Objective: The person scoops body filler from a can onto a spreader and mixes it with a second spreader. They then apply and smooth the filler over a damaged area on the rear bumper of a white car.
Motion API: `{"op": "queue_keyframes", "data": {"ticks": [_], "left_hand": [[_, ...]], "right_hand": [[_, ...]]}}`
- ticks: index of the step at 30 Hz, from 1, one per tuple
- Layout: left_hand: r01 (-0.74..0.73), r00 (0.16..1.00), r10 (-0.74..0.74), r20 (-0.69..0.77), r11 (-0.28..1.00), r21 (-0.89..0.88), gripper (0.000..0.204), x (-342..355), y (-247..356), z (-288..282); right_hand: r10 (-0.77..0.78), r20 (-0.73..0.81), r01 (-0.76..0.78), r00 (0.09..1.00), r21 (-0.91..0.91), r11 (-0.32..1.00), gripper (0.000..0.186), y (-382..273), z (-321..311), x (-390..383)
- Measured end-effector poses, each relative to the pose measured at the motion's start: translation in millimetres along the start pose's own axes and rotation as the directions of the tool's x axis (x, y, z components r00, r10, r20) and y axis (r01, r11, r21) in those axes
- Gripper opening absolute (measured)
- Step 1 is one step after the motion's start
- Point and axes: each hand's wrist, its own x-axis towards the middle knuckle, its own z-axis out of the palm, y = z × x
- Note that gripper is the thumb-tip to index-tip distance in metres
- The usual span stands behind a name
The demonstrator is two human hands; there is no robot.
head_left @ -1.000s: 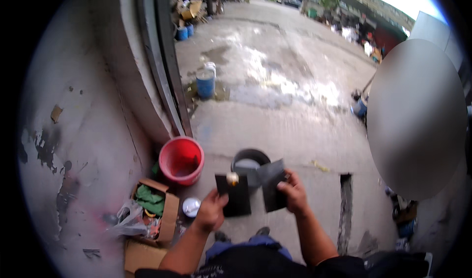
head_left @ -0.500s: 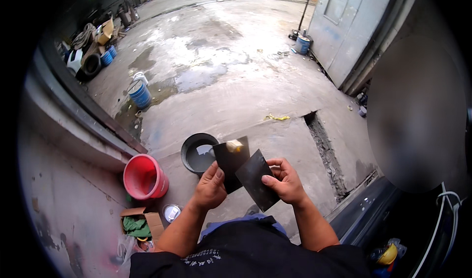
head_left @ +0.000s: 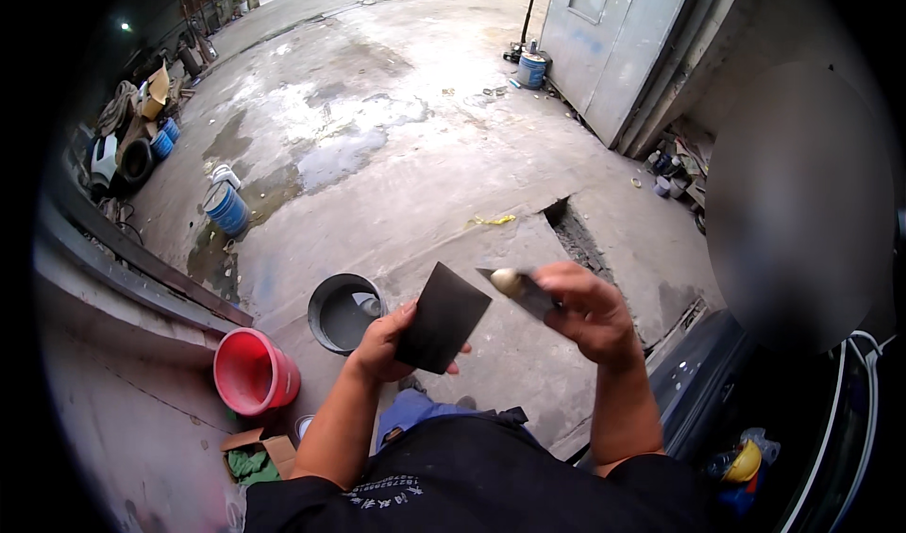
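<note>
A flat black rectangular sheet (head_left: 444,318), like a flexible scraper, is held in my left hand (head_left: 379,346), its face bare and tilted toward me. My right hand (head_left: 596,318) pinches a second dark scraper sheet (head_left: 536,299), seen nearly edge-on and slightly blurred. A pale cream lump of putty-like paste (head_left: 507,282) sits near that sheet's far end. The two sheets are apart, with a small gap between them. Below and left of the left sheet, a round dark basin (head_left: 320,299) stands on the floor with grey liquid inside.
A red bucket (head_left: 288,382) and a cardboard box (head_left: 279,452) with green cloth (head_left: 249,467) stand at my left. A floor trench (head_left: 578,236) runs ahead right, beside a yellow strip (head_left: 493,220). A dark car panel (head_left: 694,382) borders my right. Farther off stands a blue can (head_left: 226,210).
The paste lump was on the left sheet and is now on the right one. My right hand has risen and moved right, turning its sheet edge-on. The view has shifted right.
</note>
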Motion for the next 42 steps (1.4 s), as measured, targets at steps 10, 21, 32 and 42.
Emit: {"op": "queue_keyframes", "data": {"ticks": [10,21,32,42], "left_hand": [[0.059,0.986,-0.043,0.16,0.994,-0.097,0.062,82,17,-22],[-0.323,0.932,0.36,0.042,0.771,0.55,0.058,176,73,-97],[0.299,0.896,-0.265,0.357,0.953,-0.044,0.067,249,150,-79],[0.478,0.817,-0.395,0.42,0.872,-0.108,0.065,331,123,-90]], "right_hand": [[0.105,-0.076,-0.122,0.992,-0.812,0.571,0.045,33,-40,40],[-0.054,-0.376,-0.31,0.925,-0.828,0.467,0.044,83,-36,133],[-0.149,-0.135,-0.051,0.98,-0.885,0.464,0.052,79,-104,162],[-0.104,-0.119,-0.045,0.987,-0.843,0.536,0.056,117,-213,130]]}}
